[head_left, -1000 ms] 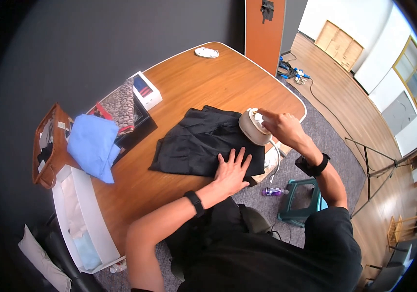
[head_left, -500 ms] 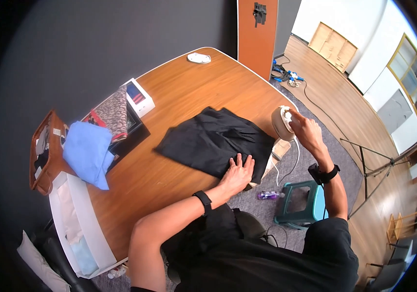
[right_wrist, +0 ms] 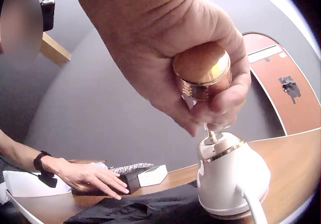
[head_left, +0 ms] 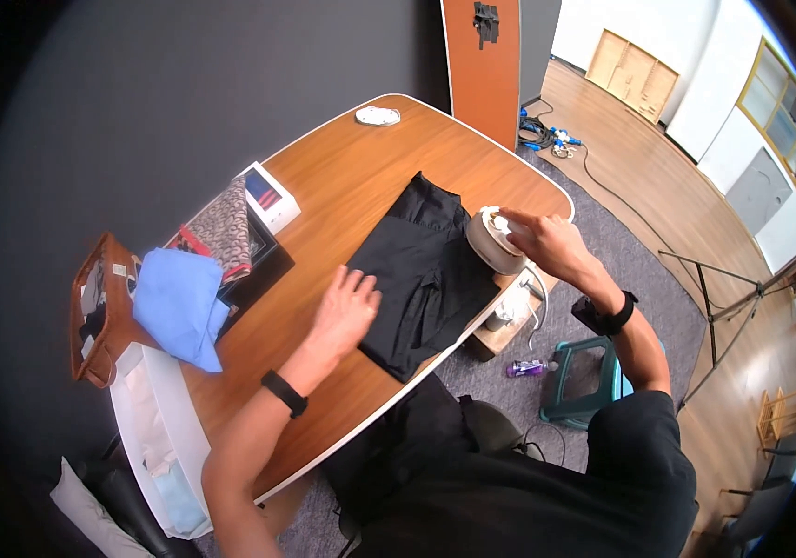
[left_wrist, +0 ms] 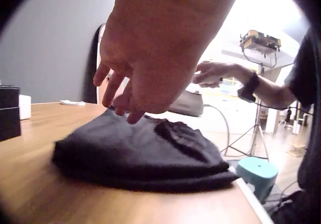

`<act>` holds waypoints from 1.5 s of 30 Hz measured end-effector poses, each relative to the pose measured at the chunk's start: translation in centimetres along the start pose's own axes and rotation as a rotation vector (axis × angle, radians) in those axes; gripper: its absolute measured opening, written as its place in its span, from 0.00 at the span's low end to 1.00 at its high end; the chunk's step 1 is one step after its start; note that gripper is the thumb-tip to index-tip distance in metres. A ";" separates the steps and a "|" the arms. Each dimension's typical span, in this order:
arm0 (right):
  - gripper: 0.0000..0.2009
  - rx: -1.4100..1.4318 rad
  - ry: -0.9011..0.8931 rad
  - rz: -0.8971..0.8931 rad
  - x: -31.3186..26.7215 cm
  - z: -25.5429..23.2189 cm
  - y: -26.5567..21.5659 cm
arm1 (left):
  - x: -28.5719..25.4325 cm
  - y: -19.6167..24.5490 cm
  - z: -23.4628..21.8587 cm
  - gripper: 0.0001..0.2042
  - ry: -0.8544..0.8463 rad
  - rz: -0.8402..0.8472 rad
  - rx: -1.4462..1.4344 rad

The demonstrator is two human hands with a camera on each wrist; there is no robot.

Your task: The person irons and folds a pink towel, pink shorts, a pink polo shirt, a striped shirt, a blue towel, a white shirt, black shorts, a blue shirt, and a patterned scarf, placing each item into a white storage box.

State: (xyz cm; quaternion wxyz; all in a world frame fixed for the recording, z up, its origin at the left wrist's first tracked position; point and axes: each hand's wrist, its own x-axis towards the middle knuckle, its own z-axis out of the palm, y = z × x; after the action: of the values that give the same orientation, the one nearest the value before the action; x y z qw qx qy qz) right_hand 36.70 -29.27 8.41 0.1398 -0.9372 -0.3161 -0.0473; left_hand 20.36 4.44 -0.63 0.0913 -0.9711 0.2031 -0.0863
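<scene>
My right hand (head_left: 547, 244) grips the golden handle (right_wrist: 203, 71) of a small white iron (right_wrist: 233, 179) with a gold trim band and a white cord. In the head view the iron sits at the right edge of a folded black garment (head_left: 417, 279) on the wooden table. My left hand (head_left: 344, 312) is at the garment's left edge, fingers loosely extended and holding nothing. Seen from the left wrist, its fingertips hang down close over the cloth (left_wrist: 145, 156), which lies in low, wrinkled layers.
On the left stand a brown basket (head_left: 100, 353), a folded blue cloth (head_left: 179, 307), a patterned cloth (head_left: 223, 232), a white box (head_left: 272, 200) and a long white tray (head_left: 193, 423). A teal stool (head_left: 584, 386) and a purple bottle (head_left: 528, 368) are on the floor to the right.
The garment has turned on the table and now runs lengthwise away from me. My left hand has come off its near part and moved left; the iron went right, then back left to the cloth.
</scene>
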 end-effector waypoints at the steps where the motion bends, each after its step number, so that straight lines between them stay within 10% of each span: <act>1: 0.21 -0.026 0.002 -0.024 0.7 0.6 -0.3 | 0.8 1.2 -0.4 0.19 0.118 -0.005 -0.071; 4: 0.21 -0.022 0.035 -0.076 1.5 2.9 -1.5 | 1.5 6.7 0.4 0.36 0.126 0.028 -0.384; 8: 0.21 0.030 -0.028 -0.090 2.5 4.7 -2.0 | 0.1 8.6 2.5 0.51 -0.310 -0.034 -0.360; 21: 0.23 -0.138 0.166 0.146 7.9 5.8 8.2 | -1.6 9.1 4.6 0.51 -0.119 -0.015 -0.389; 41: 0.29 -0.186 -0.128 0.240 11.7 3.5 9.0 | -4.3 -2.7 4.2 0.32 -0.064 -0.054 -0.078; 45: 0.34 -0.451 0.519 -0.180 8.4 4.8 5.2 | -4.6 -3.3 5.9 0.25 0.039 -0.045 -0.093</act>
State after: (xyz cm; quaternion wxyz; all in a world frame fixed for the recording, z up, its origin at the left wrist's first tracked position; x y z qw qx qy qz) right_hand 46.51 -26.92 4.11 0.0002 -0.8697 -0.3329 -0.3644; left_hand 18.67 10.10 -6.27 0.0400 -0.9767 0.1868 -0.0976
